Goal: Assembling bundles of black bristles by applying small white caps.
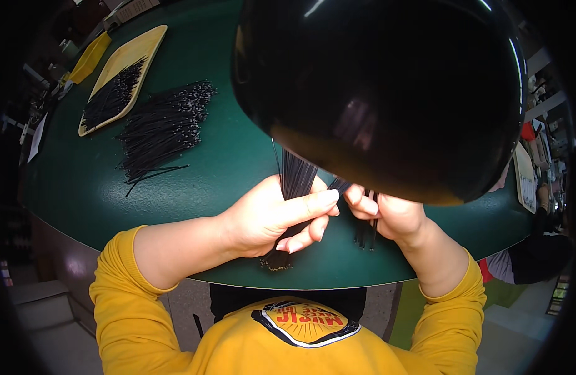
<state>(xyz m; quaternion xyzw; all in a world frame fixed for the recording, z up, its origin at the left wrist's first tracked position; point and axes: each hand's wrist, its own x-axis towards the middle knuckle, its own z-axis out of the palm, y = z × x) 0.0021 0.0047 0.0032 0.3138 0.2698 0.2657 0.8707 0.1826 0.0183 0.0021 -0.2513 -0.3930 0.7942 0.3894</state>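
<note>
Head view: over the green worktop (194,194), the left hand (278,212) is closed around a thick bundle of thin black strands (298,175), and the right hand (394,215), fingers curled, pinches a few separate strands (365,236). Overhead, a glossy black dome (375,94) hides their upper ends. Farther left, a heap of similar strands (166,125) lies beside a tan tray (122,59) holding more.

A head-worn fisheye looks down — from near — onto both hands (269,215) (397,215).
</note>
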